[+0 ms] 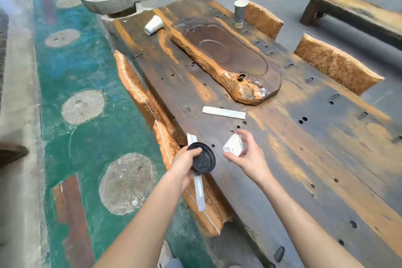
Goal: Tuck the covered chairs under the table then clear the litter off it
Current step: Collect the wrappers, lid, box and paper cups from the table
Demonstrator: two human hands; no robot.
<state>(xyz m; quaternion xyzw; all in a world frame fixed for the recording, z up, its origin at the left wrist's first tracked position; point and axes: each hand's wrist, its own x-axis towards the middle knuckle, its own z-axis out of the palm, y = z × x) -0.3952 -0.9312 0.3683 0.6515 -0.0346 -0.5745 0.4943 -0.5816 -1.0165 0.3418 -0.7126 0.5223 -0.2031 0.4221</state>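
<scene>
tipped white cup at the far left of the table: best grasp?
Take the white paper cup around its side wall, coming from above. It lies on its side on the table, rim toward the near-left, so fingers can straddle the barrel. Light squeeze; thin paper probably crushes easily.

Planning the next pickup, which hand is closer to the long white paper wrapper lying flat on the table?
Right. The right hand, holding a small white carton, sits just below the wrapper; the left hand is farther, at the table's edge.

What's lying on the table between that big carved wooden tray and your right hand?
In the head view, a white paper sleeve lies flat between the carved tray and the right hand.
</scene>
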